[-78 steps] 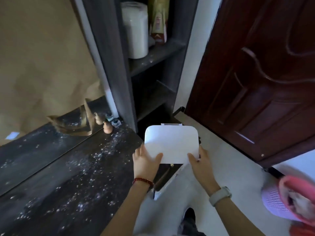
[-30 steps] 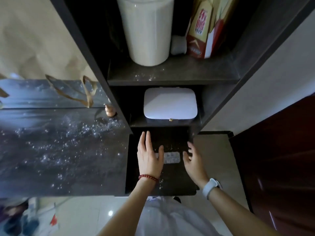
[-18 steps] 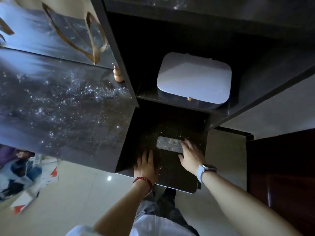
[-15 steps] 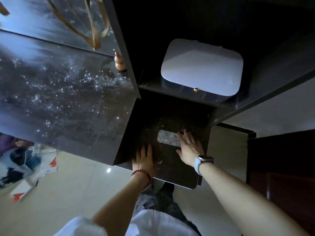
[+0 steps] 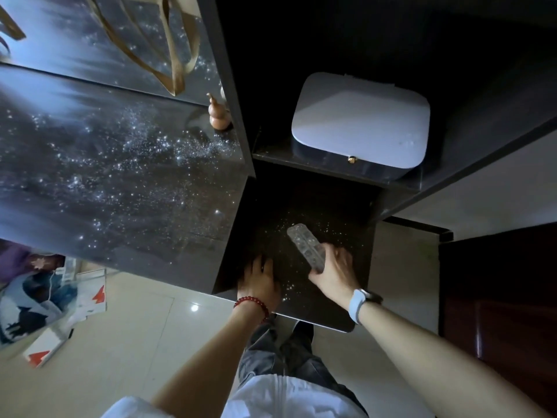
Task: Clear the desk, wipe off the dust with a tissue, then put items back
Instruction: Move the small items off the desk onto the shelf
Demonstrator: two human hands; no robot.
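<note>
The dark desk (image 5: 114,188) is speckled with white dust. Its right end (image 5: 328,212), under a shelf unit, carries more dust. My right hand (image 5: 334,271) grips a clear blister pack (image 5: 306,245) by its near end, lifted at a slant above that surface. My left hand (image 5: 259,279) rests on the desk near its front edge, fingers toward the shadow, holding nothing. A white box (image 5: 361,119) with a gold clasp sits on the low shelf (image 5: 307,164) behind.
A small wooden gourd (image 5: 217,114) stands against the shelf's upright panel (image 5: 232,95). Tan bag handles (image 5: 168,49) lie at the desk's back. Papers and a printed bag (image 5: 45,300) lie on the tiled floor at left. A dark wooden door (image 5: 506,291) is at right.
The white box went from my hands onto the low shelf. My right hand then reached the blister pack lying flat on the desk and picked it up; my left hand settled on the desk.
</note>
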